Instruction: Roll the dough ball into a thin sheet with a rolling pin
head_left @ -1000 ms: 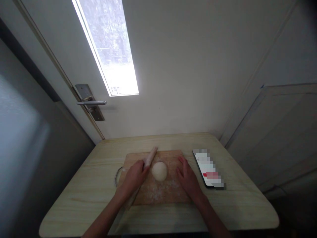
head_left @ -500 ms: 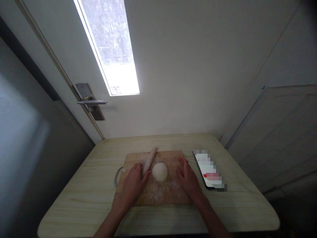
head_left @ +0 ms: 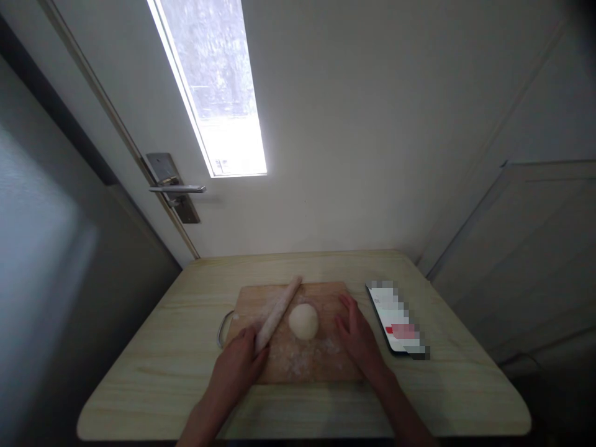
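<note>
A floury wooden rolling pin (head_left: 278, 316) lies slantwise over the left part of a wooden cutting board (head_left: 298, 370). My left hand (head_left: 238, 359) is closed around its near end, thumb on one side and fingers on the other. Right of the pin, a smooth round ball of pale dough (head_left: 303, 321) sits on the board, touched by neither hand. My right hand (head_left: 356, 335) is open at the board's right side, fingers slightly curled and apart, with nothing in it. Flour is scattered over the board near the dough.
A phone (head_left: 395, 320) with a lit, partly blurred screen lies right of the board. The board has a metal handle (head_left: 224, 329) on its left. The light wooden table (head_left: 153, 372) stands against a white door (head_left: 349, 155) with a lever handle (head_left: 179, 189).
My left hand has moved back toward me along the rolling pin to its near end, uncovering more of it. The dough and my right hand have stayed about where they were.
</note>
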Demonstrator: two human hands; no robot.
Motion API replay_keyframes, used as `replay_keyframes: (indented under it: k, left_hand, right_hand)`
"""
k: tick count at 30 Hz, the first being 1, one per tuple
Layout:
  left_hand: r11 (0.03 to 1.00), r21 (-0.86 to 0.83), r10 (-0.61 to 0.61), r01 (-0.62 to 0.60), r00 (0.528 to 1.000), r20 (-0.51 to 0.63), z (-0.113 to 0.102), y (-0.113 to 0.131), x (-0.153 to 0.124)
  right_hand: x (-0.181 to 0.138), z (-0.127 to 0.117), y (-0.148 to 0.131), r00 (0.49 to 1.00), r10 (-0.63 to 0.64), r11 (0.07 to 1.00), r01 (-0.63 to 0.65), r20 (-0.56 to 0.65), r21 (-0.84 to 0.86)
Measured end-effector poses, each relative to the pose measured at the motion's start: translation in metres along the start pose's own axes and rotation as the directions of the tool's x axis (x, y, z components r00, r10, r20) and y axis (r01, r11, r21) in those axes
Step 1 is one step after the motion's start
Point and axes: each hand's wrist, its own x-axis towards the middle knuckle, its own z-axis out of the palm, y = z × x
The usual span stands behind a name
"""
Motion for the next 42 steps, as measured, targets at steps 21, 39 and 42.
replay_keyframes:
  k: [21, 39, 42]
  left_hand:
    - [0.998, 0.05, -0.03, 0.03, 1.0, -0.002, 0.006, 0.001, 0.006]
    - [0.993, 0.048, -0.108, 0.111, 0.993, -0.055, 0.009, 0.008, -0.003]
    - [0.994, 0.067, -0.082, 0.085, 0.996, -0.046, 0.007, 0.009, -0.004]
  right_hand:
    - [-0.002, 0.0, 0.0, 1.0, 0.013, 0.999, -0.013, -0.016, 0.046]
    - [-0.001, -0.001, -0.001, 1.0, 0.02, 0.998, -0.02, -0.012, 0.053]
    - [-0.001, -0.001, -0.002, 1.0, 0.018, 0.999, -0.018, -0.009, 0.046]
